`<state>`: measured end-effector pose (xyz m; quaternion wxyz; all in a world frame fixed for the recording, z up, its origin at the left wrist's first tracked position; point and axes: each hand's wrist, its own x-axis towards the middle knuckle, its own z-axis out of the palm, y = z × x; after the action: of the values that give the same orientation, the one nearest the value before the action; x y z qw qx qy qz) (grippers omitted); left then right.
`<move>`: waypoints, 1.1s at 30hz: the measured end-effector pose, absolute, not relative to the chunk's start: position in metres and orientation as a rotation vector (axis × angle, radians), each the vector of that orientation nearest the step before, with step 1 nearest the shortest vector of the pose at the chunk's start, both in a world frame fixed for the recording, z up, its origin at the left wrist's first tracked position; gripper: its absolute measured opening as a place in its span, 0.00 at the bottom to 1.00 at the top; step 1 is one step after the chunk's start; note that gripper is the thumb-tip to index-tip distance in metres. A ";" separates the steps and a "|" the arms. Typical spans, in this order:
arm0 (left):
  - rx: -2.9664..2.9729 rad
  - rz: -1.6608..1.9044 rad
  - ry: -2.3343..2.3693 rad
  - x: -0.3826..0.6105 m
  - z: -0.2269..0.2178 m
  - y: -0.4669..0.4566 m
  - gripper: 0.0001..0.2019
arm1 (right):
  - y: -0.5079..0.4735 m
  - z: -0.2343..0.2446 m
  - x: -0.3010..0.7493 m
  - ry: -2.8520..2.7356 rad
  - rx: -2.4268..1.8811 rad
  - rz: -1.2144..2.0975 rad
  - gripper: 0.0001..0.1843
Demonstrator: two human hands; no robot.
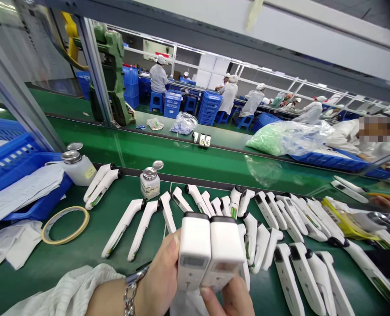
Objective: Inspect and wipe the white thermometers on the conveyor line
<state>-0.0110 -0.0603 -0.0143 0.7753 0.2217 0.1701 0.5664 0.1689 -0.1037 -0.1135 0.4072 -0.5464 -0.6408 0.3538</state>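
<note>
Two white handheld infrared thermometers are held up side by side, their small display windows facing me. My left hand wraps round the left thermometer; its fingers are closed along the side. The right thermometer is gripped low down by my right hand, the thumb pressed against its face. Both black-edged tops touch or nearly touch. Behind and beside them, more white thermometers lie in rows on the green bench. Some, such as the thermometer to the left, show green circuit boards in their handles.
At left are a tape roll, papers in a blue crate and a white dispenser bottle. Another bottle stands at the bench's back. A green conveyor runs behind. At right, a co-worker's hand reaches in near yellow packaging.
</note>
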 end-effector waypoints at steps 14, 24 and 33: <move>0.211 0.982 0.635 -0.007 -0.009 -0.028 0.20 | -0.081 -0.047 0.134 -1.379 -1.099 1.255 0.26; 0.195 0.996 0.566 -0.006 -0.012 -0.025 0.21 | -0.081 -0.056 0.141 -1.281 -1.084 1.338 0.23; 0.201 0.965 0.588 -0.007 -0.012 -0.024 0.23 | -0.076 -0.053 0.138 -1.154 -0.964 1.431 0.23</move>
<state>-0.0074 -0.0239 -0.0119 0.8398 0.0953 0.2783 0.4564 0.1383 -0.0755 -0.0528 0.5082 -0.4002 -0.4788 0.5936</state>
